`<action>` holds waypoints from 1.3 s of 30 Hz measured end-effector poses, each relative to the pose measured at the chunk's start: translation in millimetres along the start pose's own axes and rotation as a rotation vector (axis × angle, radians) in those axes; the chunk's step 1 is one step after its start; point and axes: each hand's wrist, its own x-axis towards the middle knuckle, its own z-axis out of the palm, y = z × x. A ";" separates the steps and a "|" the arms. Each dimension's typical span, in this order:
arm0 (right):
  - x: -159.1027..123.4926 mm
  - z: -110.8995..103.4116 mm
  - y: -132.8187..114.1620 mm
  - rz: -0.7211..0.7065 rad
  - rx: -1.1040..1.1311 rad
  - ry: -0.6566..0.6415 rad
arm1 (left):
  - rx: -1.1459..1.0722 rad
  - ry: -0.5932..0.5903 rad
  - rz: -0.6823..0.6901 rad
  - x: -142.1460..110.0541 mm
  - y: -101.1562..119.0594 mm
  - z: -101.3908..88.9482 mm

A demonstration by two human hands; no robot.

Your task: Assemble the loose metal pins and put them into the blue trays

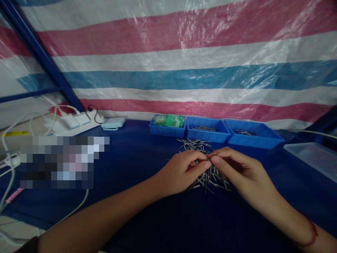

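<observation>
Left fingers [200, 168], right fingers [223, 166]: pinching mostly hidden piece [210, 158].
Metal pins [210, 175]: heaped beneath.
Blue bins [207, 136]: three, behind.
Power strip [76, 125]: far left.

The dark blue table [142, 225] carries a loose heap of thin metal pins [209, 174], three blue bins [206, 136] in a row just behind it, a pale blue strapped object [114, 122] farther left, and a translucent plastic container [313, 158] at right.

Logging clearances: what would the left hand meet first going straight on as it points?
Most likely the right hand, just ahead over the metal pieces; whether there's contact already is unclear.
</observation>
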 end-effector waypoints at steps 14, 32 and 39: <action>-0.7 1.0 0.5 0.002 0.011 0.008 | -0.014 0.027 0.033 -0.1 -2.2 1.6; -1.8 2.1 3.8 0.034 0.035 0.008 | -0.017 -0.002 -0.008 -0.4 -2.2 1.7; -1.6 2.7 4.4 0.031 0.026 0.015 | -0.004 -0.012 -0.014 -0.7 -1.3 1.4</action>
